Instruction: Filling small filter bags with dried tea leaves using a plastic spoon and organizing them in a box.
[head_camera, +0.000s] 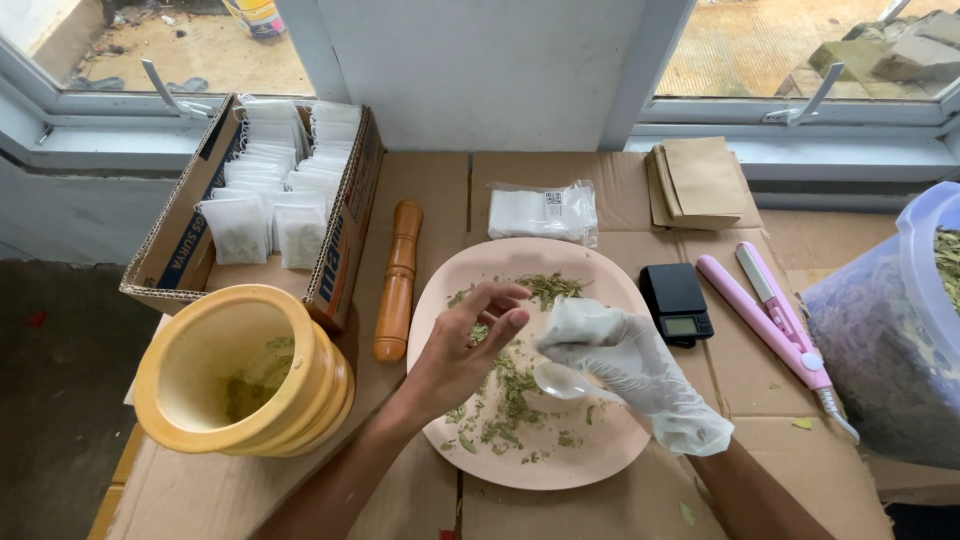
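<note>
Head view: the bare left hand (462, 352) hovers over the centre of one round pink plate (600, 455), fingers loosely curled with the tips drawn near each other; whether they pinch any leaves I cannot tell. Just at its 3 o'clock, the right hand (625, 362), in a clear glove, is clamped on one white plastic spoon (560, 380), whose bowl points toward the left palm. Crushed dried green leaves (510, 400) lie scattered on the plate, directly beneath both hands.

At 9 o'clock from the plate stands one yellow mortar (240, 372) with leaf residue inside; one wooden pestle (397, 280) lies between them on the cardboard-covered worktop (760, 390). At 10 o'clock, one cardboard box (180, 240) holds rows of small white filter bags. At 12 o'clock lies one clear packet of white bags (545, 212), at 1 o'clock a stack of brown envelopes (698, 182). At 3 o'clock sit one black pocket scale (676, 303) and one pink heat sealer (775, 318).
</note>
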